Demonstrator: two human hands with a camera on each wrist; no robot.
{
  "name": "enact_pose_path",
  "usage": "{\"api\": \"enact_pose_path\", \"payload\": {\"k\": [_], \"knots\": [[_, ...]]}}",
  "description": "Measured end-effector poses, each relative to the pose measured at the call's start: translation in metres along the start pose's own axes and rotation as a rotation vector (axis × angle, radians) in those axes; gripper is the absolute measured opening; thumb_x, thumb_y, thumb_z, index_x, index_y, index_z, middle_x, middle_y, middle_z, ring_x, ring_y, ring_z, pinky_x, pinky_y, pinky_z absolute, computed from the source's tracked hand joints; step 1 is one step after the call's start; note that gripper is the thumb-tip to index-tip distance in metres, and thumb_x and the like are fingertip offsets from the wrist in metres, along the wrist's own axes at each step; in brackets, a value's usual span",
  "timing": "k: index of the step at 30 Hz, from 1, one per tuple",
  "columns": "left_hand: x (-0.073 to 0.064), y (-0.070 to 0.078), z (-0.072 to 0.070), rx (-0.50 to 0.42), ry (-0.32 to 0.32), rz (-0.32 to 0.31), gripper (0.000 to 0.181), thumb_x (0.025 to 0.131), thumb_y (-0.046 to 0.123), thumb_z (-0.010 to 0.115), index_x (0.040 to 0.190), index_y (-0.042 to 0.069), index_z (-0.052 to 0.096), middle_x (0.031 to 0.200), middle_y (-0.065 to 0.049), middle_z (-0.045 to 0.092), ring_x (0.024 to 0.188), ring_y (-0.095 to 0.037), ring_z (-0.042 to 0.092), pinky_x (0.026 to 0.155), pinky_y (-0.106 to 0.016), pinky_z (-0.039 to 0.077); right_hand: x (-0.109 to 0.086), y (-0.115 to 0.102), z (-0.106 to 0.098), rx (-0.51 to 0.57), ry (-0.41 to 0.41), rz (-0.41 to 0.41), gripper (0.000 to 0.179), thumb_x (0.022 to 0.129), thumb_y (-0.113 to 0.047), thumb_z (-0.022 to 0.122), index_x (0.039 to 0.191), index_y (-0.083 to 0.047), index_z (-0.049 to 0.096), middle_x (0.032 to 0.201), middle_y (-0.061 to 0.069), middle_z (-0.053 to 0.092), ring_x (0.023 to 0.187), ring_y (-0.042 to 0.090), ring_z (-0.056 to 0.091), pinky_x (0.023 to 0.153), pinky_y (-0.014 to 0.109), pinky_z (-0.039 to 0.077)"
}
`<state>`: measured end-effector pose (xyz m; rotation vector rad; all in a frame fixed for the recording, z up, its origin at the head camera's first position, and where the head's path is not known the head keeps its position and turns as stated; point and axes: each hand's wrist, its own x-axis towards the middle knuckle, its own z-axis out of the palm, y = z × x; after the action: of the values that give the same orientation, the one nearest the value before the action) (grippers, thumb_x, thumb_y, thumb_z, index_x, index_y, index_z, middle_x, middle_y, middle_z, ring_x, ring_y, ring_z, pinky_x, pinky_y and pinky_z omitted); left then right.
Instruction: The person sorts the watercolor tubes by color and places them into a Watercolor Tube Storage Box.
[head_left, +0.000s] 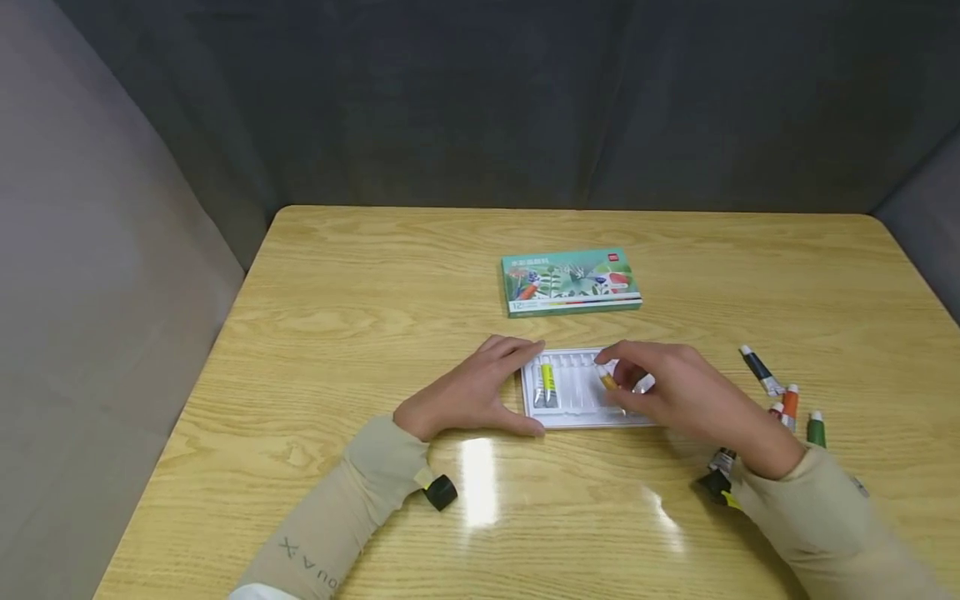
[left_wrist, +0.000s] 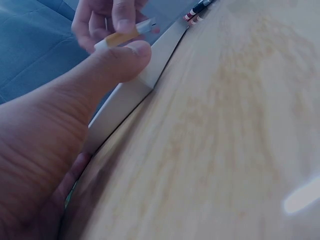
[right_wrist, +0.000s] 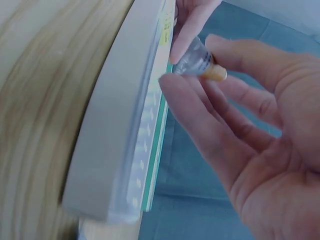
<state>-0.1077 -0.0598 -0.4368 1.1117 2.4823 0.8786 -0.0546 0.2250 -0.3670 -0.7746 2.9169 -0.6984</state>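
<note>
A white slotted tray lies on the table. My left hand holds its left end, with the thumb along the near edge and fingers at the far corner. A yellow-banded paint tube and a pale tube lie side by side in its left slots. Over the middle slots, my right hand pinches a small ochre paint tube, tilted. In the right wrist view, that tube's clear end shows between thumb and fingers. The right hand hides the tray's right part.
Behind the tray lies a green illustrated paint box. To the right are several loose tubes, among them a black one, an orange one and a green one. The right sleeve partly covers others. Dark partitions surround the table.
</note>
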Motion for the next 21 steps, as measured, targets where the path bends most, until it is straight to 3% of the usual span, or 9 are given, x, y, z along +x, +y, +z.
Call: {"api": "enact_pose_path", "payload": {"k": [21], "knots": [[0.0, 0.002, -0.002, 0.004, -0.01, -0.006, 0.111, 0.077, 0.065, 0.083, 0.165, 0.02, 0.031, 0.165, 0.004, 0.038, 0.15, -0.014, 0.035, 0.122, -0.04, 0.04, 0.037, -0.019, 0.023, 0.137, 0.067, 0.192, 0.032, 0.089, -0.019, 0.081, 0.118, -0.009, 0.07, 0.085, -0.002, 0.074, 0.077, 0.009, 0.068, 0.068, 0.023, 0.052]]}}
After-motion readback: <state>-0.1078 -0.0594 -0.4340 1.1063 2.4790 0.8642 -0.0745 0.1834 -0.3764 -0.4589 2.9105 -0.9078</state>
